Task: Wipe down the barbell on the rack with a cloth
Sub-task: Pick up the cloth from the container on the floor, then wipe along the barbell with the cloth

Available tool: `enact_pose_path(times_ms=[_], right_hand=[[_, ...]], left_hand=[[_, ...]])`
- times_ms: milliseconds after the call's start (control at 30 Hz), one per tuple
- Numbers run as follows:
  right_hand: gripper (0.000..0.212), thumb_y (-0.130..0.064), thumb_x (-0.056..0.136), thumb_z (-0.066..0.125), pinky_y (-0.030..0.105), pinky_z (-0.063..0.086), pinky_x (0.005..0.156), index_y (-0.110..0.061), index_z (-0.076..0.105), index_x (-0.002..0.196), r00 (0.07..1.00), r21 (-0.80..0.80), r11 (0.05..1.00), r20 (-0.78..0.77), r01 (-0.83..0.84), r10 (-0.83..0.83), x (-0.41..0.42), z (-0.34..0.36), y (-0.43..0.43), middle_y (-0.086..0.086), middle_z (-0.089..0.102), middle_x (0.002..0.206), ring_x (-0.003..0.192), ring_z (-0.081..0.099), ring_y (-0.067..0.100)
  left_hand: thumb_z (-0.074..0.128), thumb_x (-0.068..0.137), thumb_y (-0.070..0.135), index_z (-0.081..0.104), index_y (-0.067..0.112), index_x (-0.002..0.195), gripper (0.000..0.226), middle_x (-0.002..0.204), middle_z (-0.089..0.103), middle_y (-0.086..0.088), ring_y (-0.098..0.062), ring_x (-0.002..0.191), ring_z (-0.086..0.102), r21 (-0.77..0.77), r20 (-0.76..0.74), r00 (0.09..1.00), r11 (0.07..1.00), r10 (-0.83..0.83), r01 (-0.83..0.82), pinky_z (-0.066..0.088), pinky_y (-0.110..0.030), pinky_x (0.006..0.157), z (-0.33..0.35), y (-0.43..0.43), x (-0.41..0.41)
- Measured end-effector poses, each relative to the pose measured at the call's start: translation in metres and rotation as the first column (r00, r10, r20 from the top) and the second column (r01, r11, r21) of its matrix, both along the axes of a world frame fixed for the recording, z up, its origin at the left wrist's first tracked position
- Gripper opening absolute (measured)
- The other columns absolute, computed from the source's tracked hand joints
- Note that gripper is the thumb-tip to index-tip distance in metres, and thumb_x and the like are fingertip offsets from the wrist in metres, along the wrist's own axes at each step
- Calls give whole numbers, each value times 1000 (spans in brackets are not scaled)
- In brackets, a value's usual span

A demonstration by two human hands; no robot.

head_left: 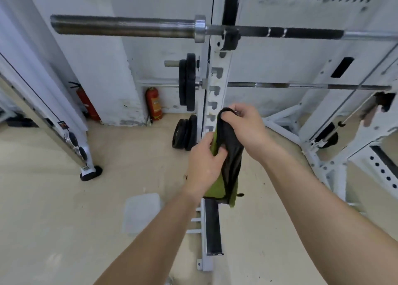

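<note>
The barbell (129, 27) lies across the white rack (217, 73) near the top of the view, its thick sleeve sticking out to the left of the upright. Well below it I hold a black and green cloth (231, 155) in both hands. My right hand (245, 125) pinches the cloth's upper end. My left hand (204, 162) grips it lower down, and the rest of the cloth hangs below that hand. Neither hand touches the barbell.
A second bar (301, 85) with black weight plates (187, 84) sits lower on the rack. More plates (185, 134) lean at the upright's foot. Two red fire extinguishers (154, 103) stand by the wall. A machine leg (86, 166) stands at left.
</note>
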State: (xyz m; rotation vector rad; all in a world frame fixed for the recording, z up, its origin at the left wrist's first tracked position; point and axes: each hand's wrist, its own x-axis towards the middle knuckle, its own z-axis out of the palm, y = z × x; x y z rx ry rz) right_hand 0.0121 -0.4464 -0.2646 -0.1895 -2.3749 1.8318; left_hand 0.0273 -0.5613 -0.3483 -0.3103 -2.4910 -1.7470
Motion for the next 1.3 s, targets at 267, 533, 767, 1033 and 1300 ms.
enact_pose_path(times_ms=[267,533,767,1033,1300], right_hand=[[24,-20,89,63,29,38,65,1,61,79,980,6,999,-192,45,-43,46,75,165,6,54,72,68,51,15],[34,-35,104,42,34,41,71,-6,59,98,917,392,831,-230,394,-327,41,62,309,10,65,97,92,59,30],[30,-30,104,42,35,37,69,-15,54,82,882,278,854,-315,440,-351,-34,93,340,-2,56,78,81,53,23],[23,-24,91,48,32,29,56,-19,48,69,819,110,879,-430,464,-379,-214,218,352,-5,45,65,66,42,16],[57,-34,95,42,50,32,105,-9,32,145,912,734,555,-230,392,-341,-337,212,360,16,36,147,135,35,37]], left_hand=[[45,88,-5,62,15,109,34,92,67,2,-17,82,60,-83,185,982,996,48,-33,47,-14,68,7,129,27],[51,93,12,68,19,96,19,91,65,9,-8,88,59,-118,73,997,993,32,-23,44,-24,72,109,186,-36],[65,78,52,67,31,81,21,82,68,12,-10,84,63,-538,-152,968,838,-200,88,52,-33,74,200,193,-117],[74,72,61,59,29,94,42,91,65,8,-17,88,58,-538,-507,853,819,-125,-200,47,-35,72,316,214,-268],[60,90,48,31,10,147,74,145,38,-21,-43,125,43,-706,-412,907,598,90,-380,43,-51,98,291,283,-399]])
